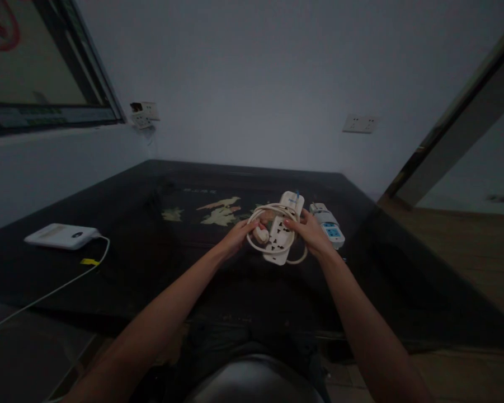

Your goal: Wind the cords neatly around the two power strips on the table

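A white power strip (278,242) is held at a slant above the dark table, its socket face turned up. Its pale cord (250,244) is looped into a coil lying across the strip. My left hand (236,236) is closed on the left side of the coil, close by the plug (260,234). On the other side, my right hand (312,232) grips the strip and the coil, thumb on the socket face. The undersides of strip and fingers are hidden. Just right of my right hand lies a second power strip (332,230), white with blue sockets and a grey cord wrapped round it.
The black table (151,280) has a leaf-patterned panel (218,215). At its left lies a white power bank-like device (61,236) with a cable and yellow tag (89,261). Wall sockets (359,123) are at the back right, others (145,115) by the window.
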Demonstrator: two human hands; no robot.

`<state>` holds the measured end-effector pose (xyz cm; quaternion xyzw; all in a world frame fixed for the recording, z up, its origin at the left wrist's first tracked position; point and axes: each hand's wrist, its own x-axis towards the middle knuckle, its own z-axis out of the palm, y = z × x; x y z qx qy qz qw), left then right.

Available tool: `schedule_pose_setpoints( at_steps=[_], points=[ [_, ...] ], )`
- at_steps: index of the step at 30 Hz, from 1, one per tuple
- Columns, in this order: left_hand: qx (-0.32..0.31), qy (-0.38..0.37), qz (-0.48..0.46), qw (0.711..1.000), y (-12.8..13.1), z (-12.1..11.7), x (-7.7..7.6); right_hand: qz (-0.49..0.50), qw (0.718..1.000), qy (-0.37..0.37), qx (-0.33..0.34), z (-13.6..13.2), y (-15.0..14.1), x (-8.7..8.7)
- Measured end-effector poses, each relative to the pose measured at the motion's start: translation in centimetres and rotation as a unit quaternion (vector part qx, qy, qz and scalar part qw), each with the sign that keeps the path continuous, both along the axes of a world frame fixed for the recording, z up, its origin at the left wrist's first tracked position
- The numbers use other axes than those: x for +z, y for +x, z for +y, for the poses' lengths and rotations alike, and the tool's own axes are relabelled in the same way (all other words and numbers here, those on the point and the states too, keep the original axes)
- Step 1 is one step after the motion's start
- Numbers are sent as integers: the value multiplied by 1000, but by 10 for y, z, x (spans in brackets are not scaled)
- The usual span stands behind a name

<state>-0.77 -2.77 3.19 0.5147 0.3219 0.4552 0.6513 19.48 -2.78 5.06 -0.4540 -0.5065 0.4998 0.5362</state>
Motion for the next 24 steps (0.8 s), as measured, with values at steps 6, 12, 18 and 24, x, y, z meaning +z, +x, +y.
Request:
schedule_pose_setpoints(
  at_steps=[6, 12, 18, 24],
  points=[
    [-11, -69, -51, 996, 0, -1, 2, 20, 997, -56, 56, -5, -2, 2],
    [-73, -81, -32, 994, -6, 2, 1, 41, 986, -86, 134, -5, 1, -3],
    [-77, -104, -36, 991, -12, 6, -3, 29, 985, -71, 157, 0, 0, -11],
    [-85, -129, -55, 986, -22, 15, -1, 35, 996, -46, 68, 7, 11, -9]
  ],
)
